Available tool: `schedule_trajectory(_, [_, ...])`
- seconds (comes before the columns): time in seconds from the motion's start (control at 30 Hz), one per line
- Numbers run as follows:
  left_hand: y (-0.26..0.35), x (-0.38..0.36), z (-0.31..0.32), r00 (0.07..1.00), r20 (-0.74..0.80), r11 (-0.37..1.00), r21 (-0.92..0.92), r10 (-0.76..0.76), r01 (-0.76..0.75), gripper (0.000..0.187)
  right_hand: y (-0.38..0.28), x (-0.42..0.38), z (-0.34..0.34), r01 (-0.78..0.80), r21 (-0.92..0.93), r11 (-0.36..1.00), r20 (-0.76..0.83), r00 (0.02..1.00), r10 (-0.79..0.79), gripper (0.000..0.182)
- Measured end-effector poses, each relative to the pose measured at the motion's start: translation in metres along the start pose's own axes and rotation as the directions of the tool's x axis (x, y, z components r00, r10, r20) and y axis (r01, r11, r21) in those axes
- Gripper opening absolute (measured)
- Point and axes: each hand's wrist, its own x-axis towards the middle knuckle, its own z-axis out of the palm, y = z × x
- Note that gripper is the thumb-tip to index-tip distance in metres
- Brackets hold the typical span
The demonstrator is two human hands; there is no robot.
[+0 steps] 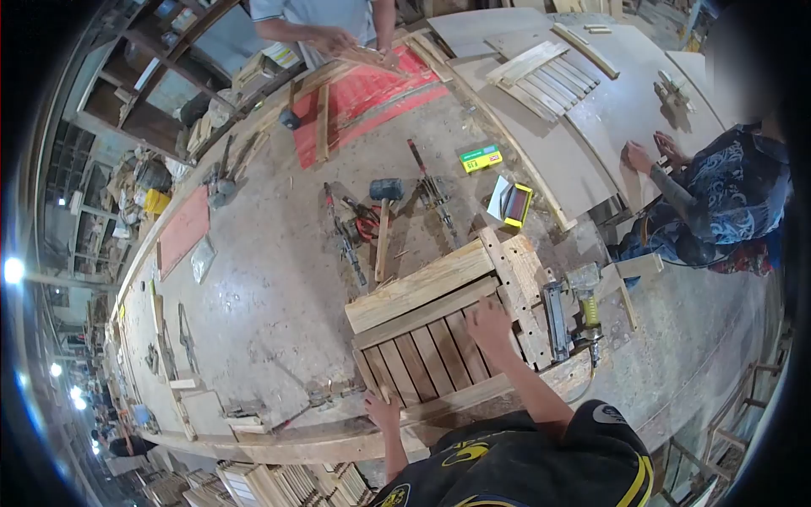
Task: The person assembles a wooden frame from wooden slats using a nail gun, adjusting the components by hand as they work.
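A slatted wooden panel (pixel 432 359) lies in front of me on the workbench, its slats set side by side with dark gaps between them. My left hand (pixel 383 411) is at its near left corner, fingers curled at the edge. My right hand (pixel 490 325) rests on the slats near the right end, its fingers apart and bent downward. Along the panel's far side sits a thick pale wooden beam (pixel 414 293). A board with dark holes (pixel 511 296) runs across the right end. Just right of that is a nail gun (pixel 574 313).
Beyond the panel lie a rubber mallet (pixel 386 191), bar clamps (pixel 435 203), a green-yellow box (pixel 480 159) and an opened yellow box (pixel 517 205). One co-worker (pixel 317 25) handles wood by a red sheet (pixel 363 106); another (pixel 718 194) sits right, near a second slatted panel (pixel 553 83).
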Motion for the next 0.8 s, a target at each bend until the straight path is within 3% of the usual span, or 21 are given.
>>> schedule_trajectory(0.03, [-0.002,-0.005,0.005,0.986,-0.098,0.991,-0.015,0.132,-0.134,0.053,0.008,-0.007,-0.012,0.016,-0.001,1.0,-0.004,1.0,-0.016,0.051])
schedule_trajectory(0.1, [-0.015,-0.003,0.007,0.996,-0.08,0.989,-0.141,0.038,-0.049,0.043,0.021,-0.024,-0.037,-0.105,-0.164,0.981,0.253,0.957,0.144,0.049])
schedule_trajectory(0.17, [-0.024,0.008,0.002,0.998,0.041,0.998,-0.055,0.043,-0.04,0.034,0.025,-0.042,-0.037,-0.087,-0.178,0.98,0.225,0.966,0.127,0.048])
schedule_trajectory(0.2, [-0.025,0.009,-0.001,0.998,0.046,0.994,-0.102,0.03,-0.025,0.031,0.028,-0.048,-0.036,-0.082,-0.19,0.978,0.203,0.972,0.121,0.047])
schedule_trajectory(0.33, [0.007,-0.005,-0.025,0.984,-0.179,0.997,0.071,0.013,-0.001,0.035,0.029,-0.061,-0.026,-0.126,-0.067,0.99,0.24,0.961,0.138,0.048])
schedule_trajectory(0.43, [0.029,-0.018,-0.026,0.975,-0.175,0.991,0.013,0.137,-0.137,0.042,0.032,-0.066,-0.03,-0.175,-0.082,0.981,0.255,0.948,0.191,0.047])
schedule_trajectory(0.53, [0.043,-0.024,-0.005,0.993,-0.075,0.993,-0.069,0.088,-0.093,0.053,0.048,-0.069,-0.025,-0.139,-0.038,0.99,0.243,0.959,0.144,0.054])
schedule_trajectory(0.57, [0.047,-0.023,0.005,0.993,-0.078,0.992,-0.073,0.092,-0.098,0.053,0.053,-0.066,-0.019,-0.178,0.018,0.984,0.216,0.961,0.17,0.053])
schedule_trajectory(0.63, [0.056,-0.018,0.019,0.996,-0.079,0.998,-0.051,-0.037,0.033,0.067,0.066,-0.057,-0.007,-0.213,0.074,0.974,0.181,0.964,0.197,0.052])
schedule_trajectory(0.67, [0.059,-0.015,0.019,0.996,-0.081,0.998,-0.058,-0.036,0.031,0.067,0.073,-0.052,0.0,-0.226,0.221,0.949,0.193,0.964,0.184,0.048])
schedule_trajectory(0.7, [0.067,-0.009,0.007,0.991,-0.04,0.989,-0.086,-0.126,0.123,0.07,0.078,-0.049,0.006,-0.234,0.36,0.903,0.204,0.964,0.169,0.043])
schedule_trajectory(0.77, [0.062,0.003,-0.014,0.975,0.009,0.967,-0.12,-0.223,0.223,0.074,0.082,-0.045,0.016,-0.255,0.398,0.881,0.171,0.964,0.202,0.04])
schedule_trajectory(0.8, [0.048,0.014,-0.026,0.975,0.101,0.942,-0.257,-0.198,0.218,0.07,0.082,-0.043,0.016,-0.273,0.439,0.856,0.141,0.962,0.235,0.037])
